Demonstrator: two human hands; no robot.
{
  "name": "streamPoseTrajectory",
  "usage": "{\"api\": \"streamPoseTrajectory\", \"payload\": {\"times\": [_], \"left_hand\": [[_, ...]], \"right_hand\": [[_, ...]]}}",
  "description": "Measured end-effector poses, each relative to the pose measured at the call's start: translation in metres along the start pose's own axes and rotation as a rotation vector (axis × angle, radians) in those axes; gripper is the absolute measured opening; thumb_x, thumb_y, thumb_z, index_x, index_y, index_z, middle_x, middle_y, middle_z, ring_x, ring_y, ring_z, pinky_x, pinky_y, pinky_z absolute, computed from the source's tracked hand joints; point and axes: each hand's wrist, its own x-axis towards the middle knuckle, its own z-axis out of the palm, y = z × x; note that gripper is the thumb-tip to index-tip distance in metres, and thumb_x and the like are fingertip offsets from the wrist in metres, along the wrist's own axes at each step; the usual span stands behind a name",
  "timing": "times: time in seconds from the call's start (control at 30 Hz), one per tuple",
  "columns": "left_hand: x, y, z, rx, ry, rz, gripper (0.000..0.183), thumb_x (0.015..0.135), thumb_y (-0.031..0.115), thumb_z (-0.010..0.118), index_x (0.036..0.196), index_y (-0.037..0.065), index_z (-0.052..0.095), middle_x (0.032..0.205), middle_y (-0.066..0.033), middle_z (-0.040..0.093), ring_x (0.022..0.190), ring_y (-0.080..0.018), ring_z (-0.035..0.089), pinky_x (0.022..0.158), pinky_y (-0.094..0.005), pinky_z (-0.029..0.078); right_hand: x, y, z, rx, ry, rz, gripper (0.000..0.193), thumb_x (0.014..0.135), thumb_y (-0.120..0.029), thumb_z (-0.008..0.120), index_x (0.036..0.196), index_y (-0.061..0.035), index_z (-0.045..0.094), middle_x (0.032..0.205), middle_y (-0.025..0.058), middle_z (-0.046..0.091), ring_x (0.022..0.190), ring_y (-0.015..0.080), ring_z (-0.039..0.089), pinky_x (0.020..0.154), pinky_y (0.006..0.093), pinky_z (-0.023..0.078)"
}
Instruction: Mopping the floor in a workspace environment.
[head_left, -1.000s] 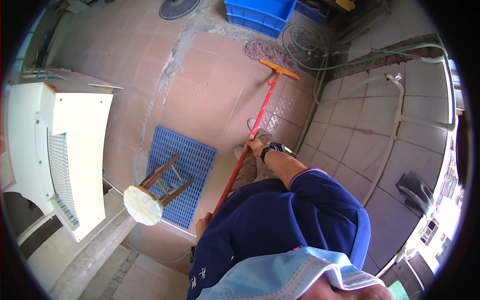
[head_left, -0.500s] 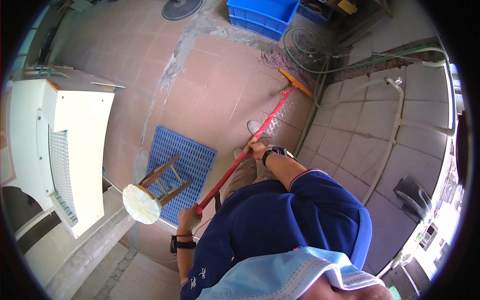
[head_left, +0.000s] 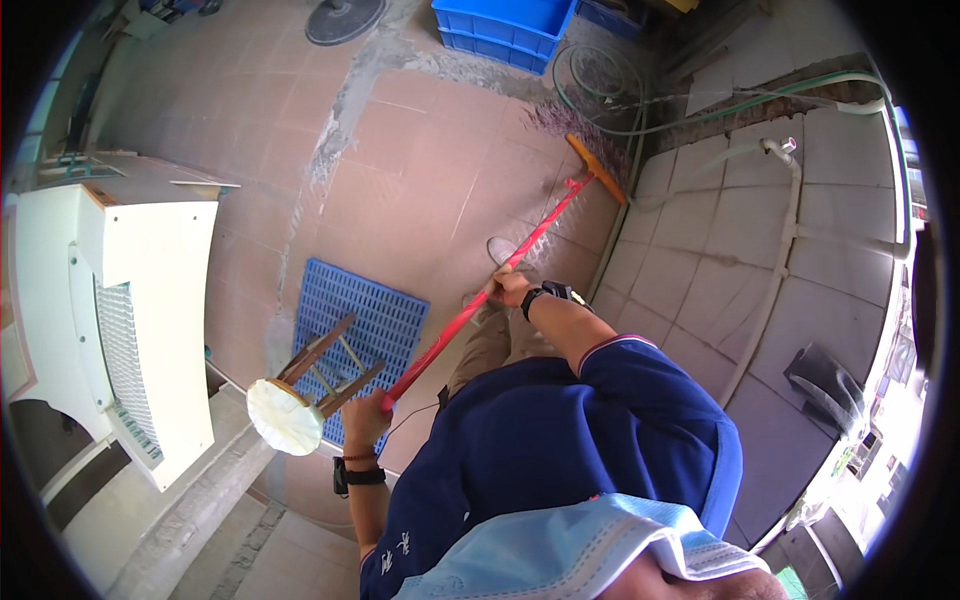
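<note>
Where the pinkish tiled floor (head_left: pixel 420 150) is bordered by a grey tiled wall (head_left: pixel 740 250), a long red-handled, orange-headed mop (head_left: pixel 450 333) is held slantwise, gripped mid-pole by the right hand (head_left: pixel 513 288) and at its near end by the left hand (head_left: pixel 365 418).

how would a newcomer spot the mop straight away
Find the pale tiled wall on the right, then the pinkish floor beside it. From the left hand through the right hand, the mop slants toward that wall. Its red handle, orange crosspiece and stringy head set it apart from the blue crates beyond.
</note>
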Motion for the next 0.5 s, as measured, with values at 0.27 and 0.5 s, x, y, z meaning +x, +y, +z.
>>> {"api": "streamPoseTrajectory", "payload": {"times": [0.27, 0.5], "left_hand": [[-0.005, 0.017, -0.006, 0.009, -0.034, -0.062, 0.010, 0.067, 0.020, 0.058, 0.069, 0.012, 0.052, 0.052, -0.0112, 0.055, 0.051, -0.0328, 0.056, 0.047, -0.0443, 0.042], [-0.014, 0.026, 0.001, -0.009, -0.082, -0.134, 0.009, 0.067, 0.019, 0.058, 0.068, 0.011, 0.052, 0.052, -0.0107, 0.055, 0.049, -0.0326, 0.055, 0.046, -0.0437, 0.042]], "right_hand": [[-0.002, -0.003, -0.008, -0.042, 0.007, 0.054, 0.014, 0.086, -0.012, 0.049, 0.097, -0.0046, 0.049, 0.087, 0.0114, 0.057, 0.076, 0.0283, 0.059, 0.068, 0.0461, 0.051], [-0.004, -0.002, -0.014, -0.067, -0.012, 0.063, 0.009, 0.086, -0.012, 0.048, 0.093, -0.0058, 0.050, 0.083, 0.0101, 0.058, 0.074, 0.0270, 0.060, 0.068, 0.0462, 0.051]]}}
